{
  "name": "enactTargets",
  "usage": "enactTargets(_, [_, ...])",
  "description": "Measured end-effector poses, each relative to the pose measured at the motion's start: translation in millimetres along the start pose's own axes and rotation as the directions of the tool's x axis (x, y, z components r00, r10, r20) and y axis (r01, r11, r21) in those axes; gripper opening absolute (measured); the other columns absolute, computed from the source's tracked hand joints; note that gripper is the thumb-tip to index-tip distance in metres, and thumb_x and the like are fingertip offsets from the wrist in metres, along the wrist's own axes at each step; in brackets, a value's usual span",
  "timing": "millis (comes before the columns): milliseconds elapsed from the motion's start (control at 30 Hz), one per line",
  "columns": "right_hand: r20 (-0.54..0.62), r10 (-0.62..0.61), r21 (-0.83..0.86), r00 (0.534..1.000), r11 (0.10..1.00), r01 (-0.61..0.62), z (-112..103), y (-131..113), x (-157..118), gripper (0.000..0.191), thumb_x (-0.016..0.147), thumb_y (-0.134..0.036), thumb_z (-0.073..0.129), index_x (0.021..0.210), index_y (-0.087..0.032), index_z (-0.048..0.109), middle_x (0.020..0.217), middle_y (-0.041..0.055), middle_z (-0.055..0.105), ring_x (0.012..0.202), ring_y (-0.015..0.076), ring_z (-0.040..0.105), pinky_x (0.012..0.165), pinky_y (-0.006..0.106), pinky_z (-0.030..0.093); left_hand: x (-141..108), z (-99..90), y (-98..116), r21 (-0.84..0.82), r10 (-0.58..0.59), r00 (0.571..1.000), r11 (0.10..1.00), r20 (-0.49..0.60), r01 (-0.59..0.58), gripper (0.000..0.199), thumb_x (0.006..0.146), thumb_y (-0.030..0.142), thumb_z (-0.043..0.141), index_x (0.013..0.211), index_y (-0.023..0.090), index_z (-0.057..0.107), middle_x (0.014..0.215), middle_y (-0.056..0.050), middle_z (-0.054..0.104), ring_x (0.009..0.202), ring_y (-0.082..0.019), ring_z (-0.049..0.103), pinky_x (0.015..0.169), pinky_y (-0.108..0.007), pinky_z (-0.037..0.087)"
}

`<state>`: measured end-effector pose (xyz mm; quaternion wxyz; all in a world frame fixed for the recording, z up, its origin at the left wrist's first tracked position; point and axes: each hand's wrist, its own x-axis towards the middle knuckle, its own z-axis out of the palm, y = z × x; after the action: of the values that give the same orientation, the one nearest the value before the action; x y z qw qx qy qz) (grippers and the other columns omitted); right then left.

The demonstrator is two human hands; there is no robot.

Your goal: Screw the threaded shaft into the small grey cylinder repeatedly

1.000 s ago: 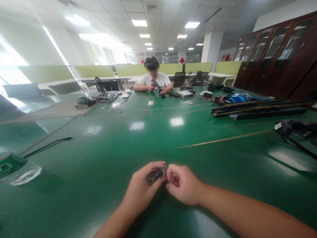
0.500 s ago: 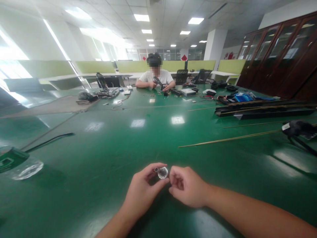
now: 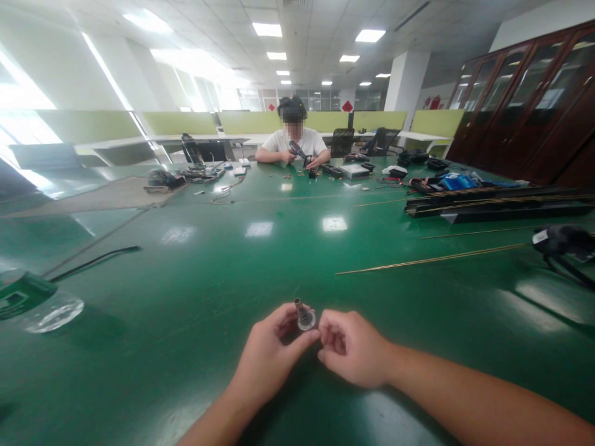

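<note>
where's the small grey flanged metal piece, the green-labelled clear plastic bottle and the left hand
Small grey flanged metal piece (image 3: pixel 305 319), head view: its round flange.
Green-labelled clear plastic bottle (image 3: pixel 31 295), head view: the label.
Left hand (image 3: pixel 270 350), head view: the hand's middle, near the thumb's base.

The left hand (image 3: pixel 274 353) partly hides the small grey flanged metal part (image 3: pixel 305 319); the curled right hand (image 3: pixel 356 347) hides its own palm. The left edge crops a clear plastic bottle with a green label (image 3: pixel 53 313), the right edge a black strapped device (image 3: pixel 562 241).
</note>
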<state>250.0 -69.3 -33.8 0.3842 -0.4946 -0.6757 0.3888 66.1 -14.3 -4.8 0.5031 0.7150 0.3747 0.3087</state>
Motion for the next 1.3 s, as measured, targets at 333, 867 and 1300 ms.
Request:
enactTargets(333, [0.011, -0.009, -0.015, 1.0, 1.0, 0.009, 0.5, 1.4, 0.2, 0.019, 0.072, -0.01, 0.064, 0.082, -0.021, 0.053, 0.061, -0.0073, 0.055, 0.051, 0.0085, 0.049, 0.049, 0.019, 0.036, 1.1, -0.5, 1.7, 0.049, 0.025, 1.0, 0.999, -0.013, -0.024, 0.024, 0.081, 0.033, 0.071, 0.101, 0.02, 0.068, 0.1, -0.004, 0.073, 0.093, -0.02, 0.07, 0.089, -0.031, 0.057])
enactTargets(867, [-0.146, 0.03, 0.118, 0.989, 0.993, -0.013, -1.7, 3.8, 3.4, 0.021, 0.077, -0.006, 0.06, 0.093, -0.019, 0.056, 0.065, -0.0054, 0.057, 0.053, 0.0092, 0.049, 0.052, 0.02, 0.037, -1.2, -13.8, -6.5, 0.467, 0.317, 0.941, 0.854, -0.121, -0.228, 0.022, 0.079, 0.025, 0.069, 0.101, 0.026, 0.07, 0.103, -0.002, 0.071, 0.095, -0.02, 0.066, 0.087, -0.033, 0.053])
enactTargets(1300, [-0.21, 0.0, -0.019, 0.978, 1.0, -0.004, -4.2, 3.4, 3.8, 0.029, 0.073, -0.005, 0.063, 0.097, -0.021, 0.061, 0.073, -0.004, 0.06, 0.06, 0.0107, 0.052, 0.056, 0.021, 0.039, -0.9, -11.6, 0.4, 0.463, 0.347, 0.936, 0.839, -0.053, -0.285, 0.019, 0.082, 0.02, 0.069, 0.1, 0.026, 0.069, 0.099, 0.0, 0.066, 0.092, -0.017, 0.062, 0.081, -0.026, 0.049])
